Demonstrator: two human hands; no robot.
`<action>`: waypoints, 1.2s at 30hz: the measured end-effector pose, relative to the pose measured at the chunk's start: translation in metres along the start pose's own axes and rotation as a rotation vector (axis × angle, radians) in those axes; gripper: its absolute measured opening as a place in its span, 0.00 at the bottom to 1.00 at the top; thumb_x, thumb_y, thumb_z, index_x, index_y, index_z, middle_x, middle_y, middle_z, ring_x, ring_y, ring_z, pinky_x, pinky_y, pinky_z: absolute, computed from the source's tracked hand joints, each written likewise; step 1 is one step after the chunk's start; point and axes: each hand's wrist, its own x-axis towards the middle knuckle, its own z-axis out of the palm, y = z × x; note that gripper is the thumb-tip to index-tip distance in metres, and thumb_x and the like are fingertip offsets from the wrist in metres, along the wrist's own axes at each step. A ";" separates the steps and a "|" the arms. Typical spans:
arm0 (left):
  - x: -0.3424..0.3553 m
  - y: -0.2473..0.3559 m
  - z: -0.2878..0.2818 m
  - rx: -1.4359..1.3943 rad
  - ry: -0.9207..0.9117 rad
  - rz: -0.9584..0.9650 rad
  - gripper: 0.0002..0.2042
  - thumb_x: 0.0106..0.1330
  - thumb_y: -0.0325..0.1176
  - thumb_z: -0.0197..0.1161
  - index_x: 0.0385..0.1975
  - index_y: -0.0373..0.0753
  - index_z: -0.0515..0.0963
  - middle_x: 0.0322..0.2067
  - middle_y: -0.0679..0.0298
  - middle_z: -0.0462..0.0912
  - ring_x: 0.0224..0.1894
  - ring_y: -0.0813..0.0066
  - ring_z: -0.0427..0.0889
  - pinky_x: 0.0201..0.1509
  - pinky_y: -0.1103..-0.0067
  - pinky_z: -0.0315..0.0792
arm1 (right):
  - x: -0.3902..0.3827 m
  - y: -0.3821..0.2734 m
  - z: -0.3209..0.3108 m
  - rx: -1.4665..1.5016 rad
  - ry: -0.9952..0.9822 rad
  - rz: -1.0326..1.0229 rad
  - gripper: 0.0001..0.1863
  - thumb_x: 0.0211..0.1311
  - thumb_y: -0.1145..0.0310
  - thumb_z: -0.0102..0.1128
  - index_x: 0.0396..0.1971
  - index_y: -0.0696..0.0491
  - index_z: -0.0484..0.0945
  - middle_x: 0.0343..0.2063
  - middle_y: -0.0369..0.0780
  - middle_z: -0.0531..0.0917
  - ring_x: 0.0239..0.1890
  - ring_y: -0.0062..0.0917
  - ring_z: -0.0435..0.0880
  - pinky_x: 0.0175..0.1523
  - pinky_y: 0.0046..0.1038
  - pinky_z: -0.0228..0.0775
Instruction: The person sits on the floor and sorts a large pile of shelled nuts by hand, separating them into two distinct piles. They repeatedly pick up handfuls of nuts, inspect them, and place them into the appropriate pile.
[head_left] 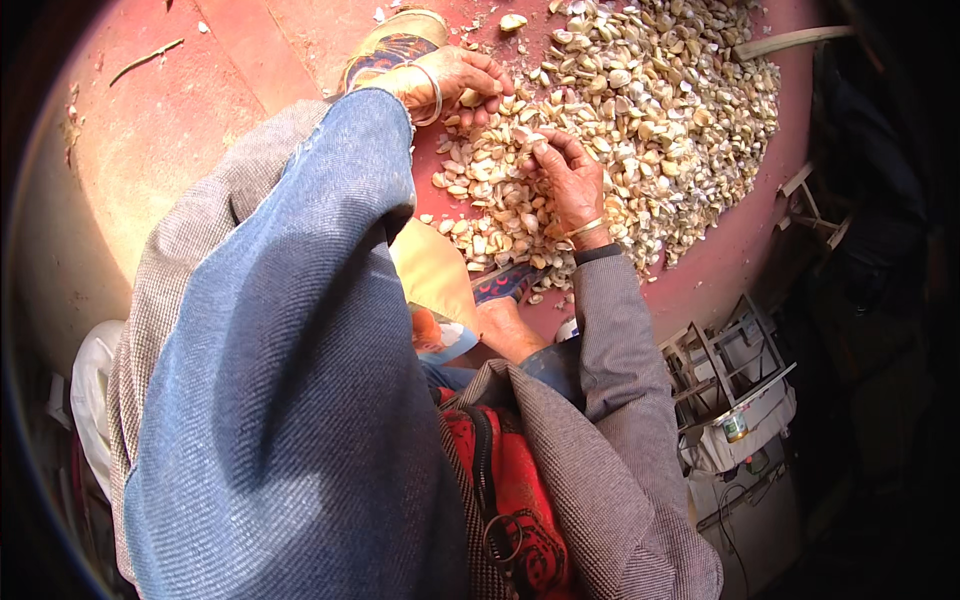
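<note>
A wide heap of garlic cloves [640,110], cream to tan with some papery skins, spreads over the red floor in front of me. Above its near left edge, my left hand [455,82] is curled, with a pale clove [470,98] showing inside its fingers. Close by on the right, my right hand [572,182] hangs over the heap, thumb and fingertips pinched together. A small pale garlic clove seems to be at those fingertips, partly covered by them. Both wrists wear a bangle. The two hands are a short gap apart, not touching.
My feet in patterned shoes [398,48] flank the near side of the heap. A larger garlic piece [512,22] lies at its far left. A curved wooden handle [795,42] reaches over the right edge. A metal rack [725,365] stands at the right, a twig [146,62] far left.
</note>
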 end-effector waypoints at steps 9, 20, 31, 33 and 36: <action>0.002 0.000 -0.002 0.009 -0.038 0.007 0.09 0.70 0.29 0.59 0.44 0.31 0.78 0.27 0.61 0.81 0.27 0.77 0.82 0.24 0.85 0.74 | 0.021 -0.001 -0.036 -0.598 0.203 -0.367 0.12 0.68 0.71 0.58 0.49 0.57 0.80 0.38 0.38 0.86 0.37 0.22 0.86 0.40 0.24 0.78; 0.002 0.001 -0.003 0.028 -0.035 0.013 0.08 0.71 0.29 0.58 0.44 0.31 0.77 0.29 0.61 0.81 0.28 0.77 0.83 0.25 0.85 0.75 | -0.040 0.020 -0.063 -1.283 -0.176 -0.550 0.09 0.55 0.72 0.66 0.37 0.47 0.83 0.37 0.37 0.78 0.45 0.35 0.76 0.50 0.37 0.65; 0.003 -0.001 -0.004 0.023 -0.031 0.002 0.07 0.72 0.27 0.57 0.43 0.31 0.78 0.28 0.62 0.81 0.28 0.77 0.83 0.25 0.85 0.75 | -0.050 -0.003 -0.096 -1.507 -0.042 -0.594 0.10 0.51 0.77 0.64 0.33 0.47 0.84 0.40 0.33 0.83 0.46 0.32 0.77 0.55 0.36 0.62; 0.004 -0.001 -0.004 0.028 -0.040 0.004 0.07 0.72 0.27 0.56 0.43 0.31 0.78 0.28 0.62 0.81 0.28 0.77 0.83 0.25 0.85 0.75 | -0.048 -0.004 -0.090 -1.460 0.006 -0.656 0.10 0.53 0.76 0.64 0.35 0.48 0.83 0.39 0.34 0.83 0.47 0.32 0.77 0.54 0.35 0.63; 0.004 -0.001 -0.004 0.029 -0.032 0.002 0.07 0.72 0.27 0.56 0.43 0.32 0.78 0.28 0.62 0.81 0.28 0.77 0.83 0.25 0.85 0.76 | -0.038 0.001 -0.078 -1.395 0.030 -0.572 0.13 0.56 0.72 0.65 0.42 0.48 0.82 0.39 0.36 0.82 0.48 0.33 0.78 0.53 0.35 0.66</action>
